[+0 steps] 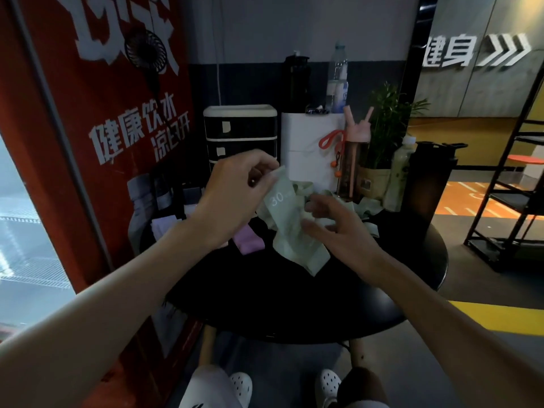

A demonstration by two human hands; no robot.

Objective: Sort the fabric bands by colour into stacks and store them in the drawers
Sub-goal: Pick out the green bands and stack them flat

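A pale green fabric band [287, 222] marked "30" hangs over the round black table [294, 304]. My left hand [235, 189] pinches its top end, raised in front of the drawer unit. My right hand [338, 222] holds the band's middle with curled fingers. More pale green bands [365, 206] lie heaped behind it. A pink band [245, 240] and a lilac band [163, 226] lie on the table to the left. The small black-and-white drawer unit [240, 134] stands at the table's back, its drawers closed and its lower part hidden by my left hand.
Behind the bands stand a white box [309, 145], a pink bottle [351, 160], a potted plant [382, 136], a pale bottle [397, 175] and a dark tumbler [424, 184]. A red poster wall [103, 142] is at the left, a black shelf frame [512, 187] at the right.
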